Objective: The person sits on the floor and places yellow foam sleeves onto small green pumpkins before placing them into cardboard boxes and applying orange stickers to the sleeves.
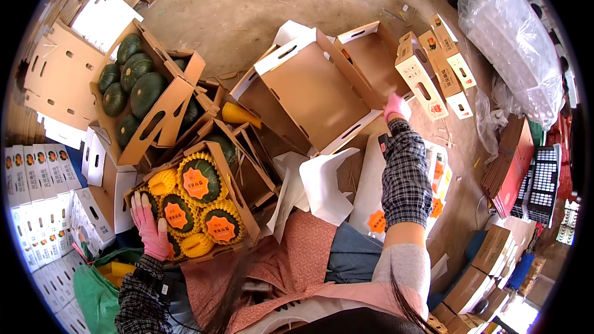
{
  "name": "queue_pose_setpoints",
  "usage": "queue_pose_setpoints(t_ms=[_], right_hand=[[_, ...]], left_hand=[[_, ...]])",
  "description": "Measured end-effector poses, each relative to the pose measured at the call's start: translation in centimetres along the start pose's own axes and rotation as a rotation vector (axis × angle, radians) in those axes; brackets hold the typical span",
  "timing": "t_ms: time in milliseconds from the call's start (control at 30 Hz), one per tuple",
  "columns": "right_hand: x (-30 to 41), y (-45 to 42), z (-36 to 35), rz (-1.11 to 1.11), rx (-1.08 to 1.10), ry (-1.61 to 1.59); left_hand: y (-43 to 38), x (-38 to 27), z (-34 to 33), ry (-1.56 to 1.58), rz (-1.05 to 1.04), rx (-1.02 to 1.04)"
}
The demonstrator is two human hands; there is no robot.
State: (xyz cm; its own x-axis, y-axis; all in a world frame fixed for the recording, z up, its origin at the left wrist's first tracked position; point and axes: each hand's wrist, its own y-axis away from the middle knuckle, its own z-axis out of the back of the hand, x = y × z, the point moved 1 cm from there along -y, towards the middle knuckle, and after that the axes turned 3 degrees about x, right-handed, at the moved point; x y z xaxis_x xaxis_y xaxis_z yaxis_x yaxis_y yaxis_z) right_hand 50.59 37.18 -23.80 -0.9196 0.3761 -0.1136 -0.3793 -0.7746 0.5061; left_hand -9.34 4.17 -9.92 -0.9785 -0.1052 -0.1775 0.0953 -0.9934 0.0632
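Note:
My left hand (152, 231), in a pink glove with bare fingertips, lies at the left side of a cardboard box (245, 219). Its fingers stretch over a dark green squash, with the thumb apart. The box holds several squashes (199, 181) in yellow foam nets, some bearing orange labels, along with a yellow net sleeve (195, 245). Far out to the right, my right hand (397, 106), also gloved in pink, is at the near rim of a cardboard box (371, 58). Its fingertips are blurred, so a grip cannot be made out. Beside it stands a larger carton (320, 88).
A tilted carton of unwrapped squashes (141, 88) stands at the left. Printed cartons (420, 79) stand beyond my right hand. White paper (325, 181) sticks up before my lap. A large clear plastic bag (510, 41) lies at the right; a green sack (97, 292) sits near left.

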Motion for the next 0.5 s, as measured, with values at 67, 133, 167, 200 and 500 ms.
queue_pose_setpoints(t_ms=[67,133,167,200,500], right_hand=[[0.1,2.5,2.4,0.035,-0.489,-0.017],[-0.3,4.4,4.8,-0.032,-0.726,0.070],[-1.2,4.6,5.2,-0.061,-0.825,0.011],[-2.4,4.5,5.7,-0.090,-0.930,-0.038],[-5.5,2.9,3.9,-0.033,-0.812,-0.004]], left_hand=[[-0.3,-0.4,-0.2,0.005,-0.018,0.003],[-0.5,-0.8,-0.1,-0.003,-0.017,0.012],[-0.7,-1.0,0.2,-0.001,-0.023,0.011],[-0.8,-1.0,0.0,0.003,-0.029,0.011],[-0.8,-1.2,0.4,-0.004,-0.020,0.013]])
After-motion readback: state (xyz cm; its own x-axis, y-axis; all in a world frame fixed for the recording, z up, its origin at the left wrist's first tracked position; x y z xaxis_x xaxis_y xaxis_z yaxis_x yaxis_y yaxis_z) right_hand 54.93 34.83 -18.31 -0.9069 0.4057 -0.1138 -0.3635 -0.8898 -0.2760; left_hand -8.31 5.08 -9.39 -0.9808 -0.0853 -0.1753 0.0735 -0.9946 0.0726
